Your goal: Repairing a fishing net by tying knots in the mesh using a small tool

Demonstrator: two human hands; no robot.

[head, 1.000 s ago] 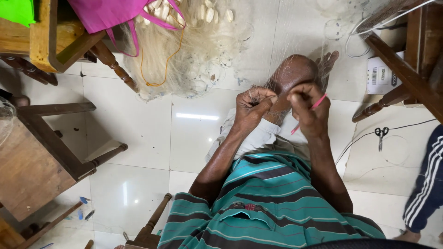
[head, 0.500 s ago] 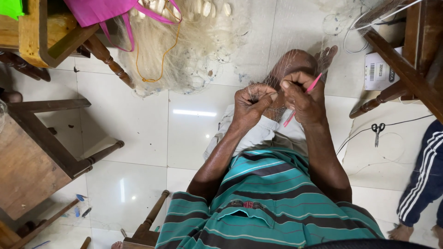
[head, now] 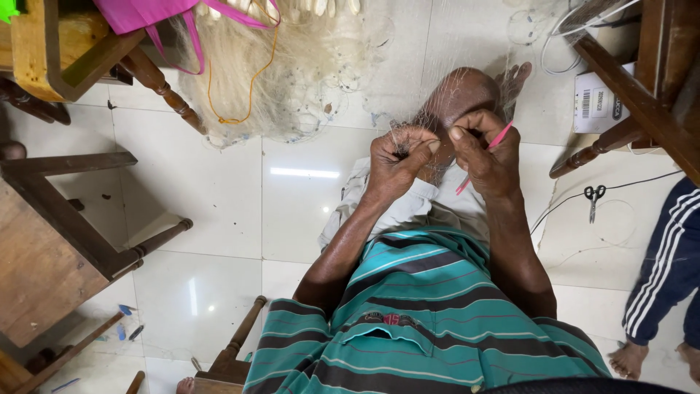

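Note:
My left hand (head: 397,159) pinches a fold of fine, pale fishing net (head: 306,73) over my raised knee (head: 467,95). Right beside it, my right hand (head: 487,157) grips a thin pink netting needle (head: 477,162) that sticks out above and below the fist. Both hands nearly touch at the thumbs. The net runs from my hands up and left into a loose heap on the white tiled floor. My teal striped shirt (head: 423,314) fills the lower middle of the view.
Wooden chairs stand at left (head: 65,226) and upper right (head: 642,80). A pink bag (head: 168,14) hangs at the top left. Small scissors (head: 593,195) lie on the tiles at right, near a white box (head: 598,98). Another person's leg in dark striped trousers (head: 667,270) stands at far right.
Both hands stay together on the net over the knee, with small working movements of the fingers. The other person's leg at right has shifted slightly.

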